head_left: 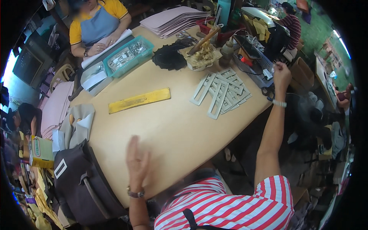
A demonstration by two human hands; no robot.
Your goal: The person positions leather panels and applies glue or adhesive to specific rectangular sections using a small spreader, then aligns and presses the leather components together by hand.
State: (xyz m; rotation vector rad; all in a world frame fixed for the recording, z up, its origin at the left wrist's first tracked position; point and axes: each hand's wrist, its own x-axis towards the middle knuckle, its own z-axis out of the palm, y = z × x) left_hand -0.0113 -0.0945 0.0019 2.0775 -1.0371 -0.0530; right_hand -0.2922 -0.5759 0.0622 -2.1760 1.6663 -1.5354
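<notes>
My left hand (138, 159) hovers above the near part of the tan table (172, 126), slightly blurred. Its fingers are apart and nothing is in it. My right hand (281, 72) is raised past the table's right edge, beside a grey-blue tray (264, 78). Its fingers are drawn together at a small pale thing that I cannot make out. Left of that arm lies a pile of pale grey-green rectangular frames (226, 96), several overlapping. A worn yellow bar (140, 100) rests mid-table. A dark brown bag (86, 184) with a pale rectangular frame on it stands left of my left hand.
A messy bowl (201, 57) with a brush sits by a black ragged piece (168, 56). Behind are a teal basket (128, 55) of small metal parts, stacked pink sheets (174, 19) and a red basket (220, 32). A person in a blue apron (96, 28) sits across the table.
</notes>
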